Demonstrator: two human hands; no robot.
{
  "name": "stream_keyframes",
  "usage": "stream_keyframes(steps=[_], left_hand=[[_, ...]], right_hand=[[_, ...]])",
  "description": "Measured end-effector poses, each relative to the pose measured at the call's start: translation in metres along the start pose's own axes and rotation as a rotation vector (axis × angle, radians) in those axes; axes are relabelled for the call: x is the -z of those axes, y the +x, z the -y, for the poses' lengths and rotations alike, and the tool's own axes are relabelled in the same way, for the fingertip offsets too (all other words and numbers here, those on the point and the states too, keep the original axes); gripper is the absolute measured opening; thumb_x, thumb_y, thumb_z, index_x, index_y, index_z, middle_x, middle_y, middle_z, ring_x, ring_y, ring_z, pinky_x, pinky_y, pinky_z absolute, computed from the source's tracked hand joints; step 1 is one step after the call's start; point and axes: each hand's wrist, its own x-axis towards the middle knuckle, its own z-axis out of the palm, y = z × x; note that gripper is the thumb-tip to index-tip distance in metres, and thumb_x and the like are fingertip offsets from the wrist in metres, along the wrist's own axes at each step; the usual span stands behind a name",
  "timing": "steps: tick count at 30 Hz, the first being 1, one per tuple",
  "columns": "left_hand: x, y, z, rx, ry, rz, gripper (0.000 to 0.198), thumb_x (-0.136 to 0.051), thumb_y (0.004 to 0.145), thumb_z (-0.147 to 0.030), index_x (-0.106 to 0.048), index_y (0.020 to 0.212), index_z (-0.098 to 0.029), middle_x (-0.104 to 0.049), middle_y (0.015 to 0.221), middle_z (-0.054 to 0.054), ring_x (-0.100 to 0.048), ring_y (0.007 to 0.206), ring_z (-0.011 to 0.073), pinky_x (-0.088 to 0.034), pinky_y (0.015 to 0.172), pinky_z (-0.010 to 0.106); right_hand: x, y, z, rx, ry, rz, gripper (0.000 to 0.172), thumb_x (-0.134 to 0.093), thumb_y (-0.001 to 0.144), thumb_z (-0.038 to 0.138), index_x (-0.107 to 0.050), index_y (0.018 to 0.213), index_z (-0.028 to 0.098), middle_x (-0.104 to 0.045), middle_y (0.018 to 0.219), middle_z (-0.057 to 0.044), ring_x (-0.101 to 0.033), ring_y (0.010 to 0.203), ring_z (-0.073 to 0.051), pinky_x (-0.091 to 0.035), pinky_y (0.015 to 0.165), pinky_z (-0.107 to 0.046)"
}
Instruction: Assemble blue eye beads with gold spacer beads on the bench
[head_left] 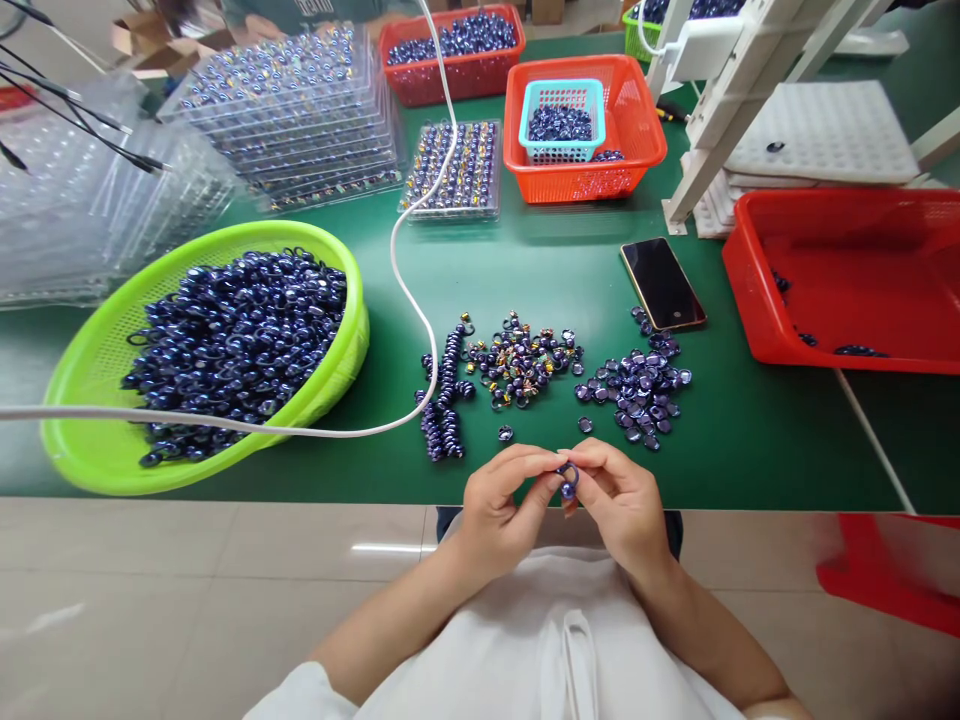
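My left hand (pixel 501 500) and my right hand (pixel 619 495) meet at the near edge of the green table (pixel 750 430), both pinching one small dark blue ringed piece (pixel 568 479) between fingertips. Just beyond lie a stacked row of blue rings (pixel 444 395), a mixed pile of blue and gold bits (pixel 521 362) and a pile of flat blue pieces (pixel 641 385). A big lime green basket (pixel 90 400) heaped with blue rings sits at the left.
A white cable (pixel 405 290) loops across the table. A phone (pixel 662 283) lies right of centre. Red bins (pixel 847 280) and an orange basket (pixel 630 150) with a teal basket (pixel 564 120) stand behind. Clear trays (pixel 300 110) are stacked at back left.
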Motion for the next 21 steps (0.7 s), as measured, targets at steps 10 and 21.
stream_keyframes(steps=[10, 21], left_hand=[[0.006, 0.006, 0.007, 0.088, 0.062, 0.134, 0.022, -0.059, 0.093, -0.014, -0.071, 0.111, -0.02, -0.077, 0.097, 0.008, -0.071, 0.087, 0.0169, -0.057, 0.078, 0.029], [-0.002, 0.009, 0.0, 0.224, 0.133, 0.06, 0.008, -0.068, 0.087, -0.021, -0.072, 0.091, -0.016, -0.075, 0.086, 0.008, -0.069, 0.075, 0.0169, -0.057, 0.071, 0.028]], right_hand=[[0.015, 0.014, 0.007, 0.112, -0.315, 0.019, 0.008, -0.066, 0.09, 0.025, -0.071, 0.095, 0.023, -0.064, 0.081, -0.001, -0.064, 0.067, -0.012, -0.056, 0.058, -0.023], [0.021, 0.014, 0.016, 0.642, -0.973, 0.023, 0.027, -0.059, 0.087, 0.009, -0.062, 0.108, 0.024, -0.072, 0.091, -0.006, -0.07, 0.082, -0.02, -0.06, 0.073, -0.034]])
